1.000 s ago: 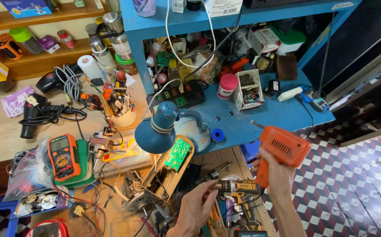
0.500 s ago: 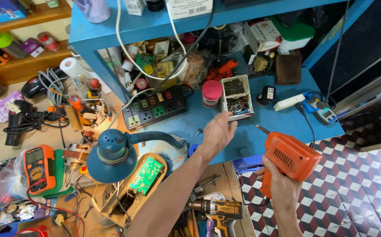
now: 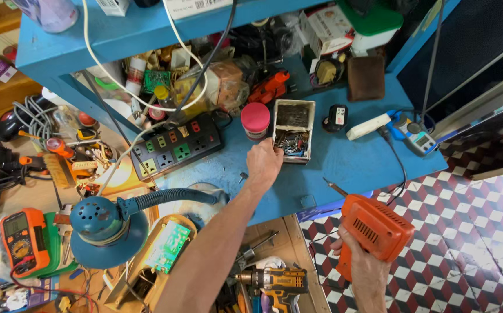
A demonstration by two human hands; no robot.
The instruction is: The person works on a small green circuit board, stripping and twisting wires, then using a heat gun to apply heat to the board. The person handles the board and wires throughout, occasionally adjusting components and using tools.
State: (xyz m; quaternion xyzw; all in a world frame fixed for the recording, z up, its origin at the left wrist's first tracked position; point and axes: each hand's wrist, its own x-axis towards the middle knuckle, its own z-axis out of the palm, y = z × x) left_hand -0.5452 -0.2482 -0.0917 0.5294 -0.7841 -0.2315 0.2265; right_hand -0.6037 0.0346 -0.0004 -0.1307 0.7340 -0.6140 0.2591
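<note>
White carton (image 3: 199, 7) with barcode label, top shelf edge, centre. White-red printed box (image 3: 328, 26) on shelf, upper right. Orange meter (image 3: 24, 240) on desk, far left: grey rectangular screen. Blue meter (image 3: 416, 138), right end of blue desk: small pale screen. Small black gadget (image 3: 337, 117) near it: white label.

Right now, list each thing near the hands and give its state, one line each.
Left hand: reaching out, fingers at the edge of the white box.
White box: open, small metal parts inside.
Right hand: gripping the orange drill.
Orange drill: held off the bench, bit fitted.
Red-lidded jar: closed, upright.
Yellow cordless drill: lying unheld.
Blue lamp: head bent down.
</note>
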